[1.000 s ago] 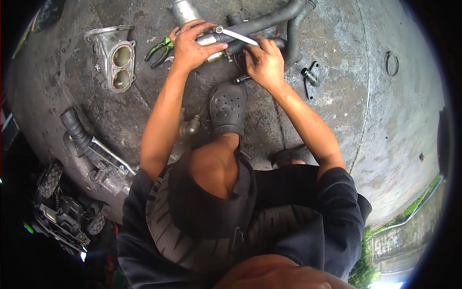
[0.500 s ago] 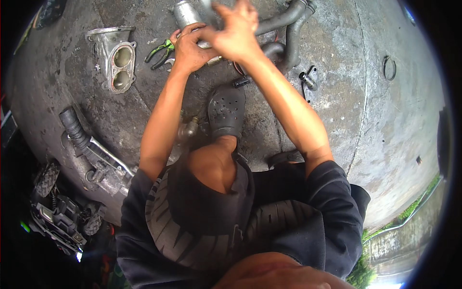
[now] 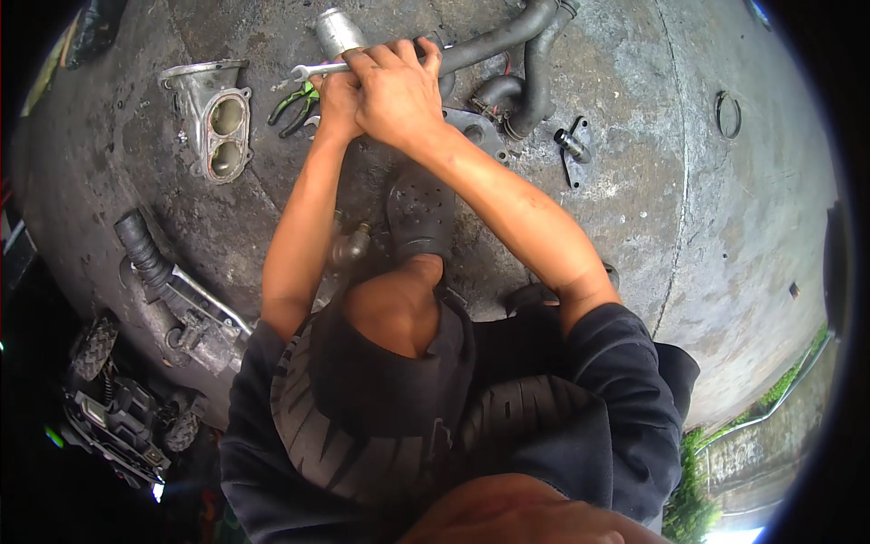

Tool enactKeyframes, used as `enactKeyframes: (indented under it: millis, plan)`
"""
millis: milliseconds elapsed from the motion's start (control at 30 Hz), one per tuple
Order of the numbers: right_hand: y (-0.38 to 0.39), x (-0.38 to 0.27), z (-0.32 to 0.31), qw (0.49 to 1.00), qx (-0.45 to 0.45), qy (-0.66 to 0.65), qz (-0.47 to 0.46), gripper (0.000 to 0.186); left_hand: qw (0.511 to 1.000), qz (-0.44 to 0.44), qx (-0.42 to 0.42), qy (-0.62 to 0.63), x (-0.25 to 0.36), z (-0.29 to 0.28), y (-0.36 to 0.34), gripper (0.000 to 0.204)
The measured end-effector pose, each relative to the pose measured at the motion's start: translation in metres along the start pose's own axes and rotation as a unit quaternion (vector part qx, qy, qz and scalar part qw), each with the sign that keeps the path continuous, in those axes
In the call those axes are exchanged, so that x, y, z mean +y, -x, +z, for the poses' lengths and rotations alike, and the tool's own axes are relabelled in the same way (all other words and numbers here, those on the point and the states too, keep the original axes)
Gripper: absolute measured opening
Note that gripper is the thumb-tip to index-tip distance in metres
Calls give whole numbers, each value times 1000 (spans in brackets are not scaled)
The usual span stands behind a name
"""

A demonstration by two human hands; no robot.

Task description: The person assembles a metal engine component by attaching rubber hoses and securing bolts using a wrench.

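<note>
My right hand (image 3: 399,95) is closed around an open-end wrench (image 3: 319,69), whose jaw end sticks out to the left past the fingers. Beneath it lies my left hand (image 3: 339,107), curled, with most of its fingers covered; what it grips is hidden. Just beyond both hands is a silvery metal cylinder (image 3: 341,33). Green-handled pliers (image 3: 294,107) lie beside my left hand, with the end of another wrench (image 3: 312,121) near them. A flat metal plate (image 3: 478,133) shows to the right of my right wrist.
Dark curved hoses (image 3: 507,36) lie at the far right of my hands. A flanged fitting (image 3: 575,150) and a ring clamp (image 3: 729,115) are farther right. On the left stand a two-port metal housing (image 3: 227,136) and a ribbed hose (image 3: 140,240). My shoe (image 3: 421,213) is below my hands.
My right hand, blurred and raised with fingers spread before, has come down left onto my left hand and closed around the wrench. The metal plate now shows beside my right wrist.
</note>
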State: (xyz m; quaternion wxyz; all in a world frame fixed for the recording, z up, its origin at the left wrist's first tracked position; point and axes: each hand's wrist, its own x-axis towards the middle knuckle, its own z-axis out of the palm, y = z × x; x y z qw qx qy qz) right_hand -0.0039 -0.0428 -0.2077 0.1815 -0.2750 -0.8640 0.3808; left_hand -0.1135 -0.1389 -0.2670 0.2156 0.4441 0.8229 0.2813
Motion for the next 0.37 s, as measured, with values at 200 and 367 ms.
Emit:
enactKeyframes:
  millis: [200, 367]
  plan:
    - [1, -1, -4, 999, -6, -10, -39, 25, 987, 110, 83, -78, -13, 2, 2, 33]
    - [21, 15, -14, 996, 5, -49, -73, 36, 993, 91, -11, -71, 0, -12, 1, 57]
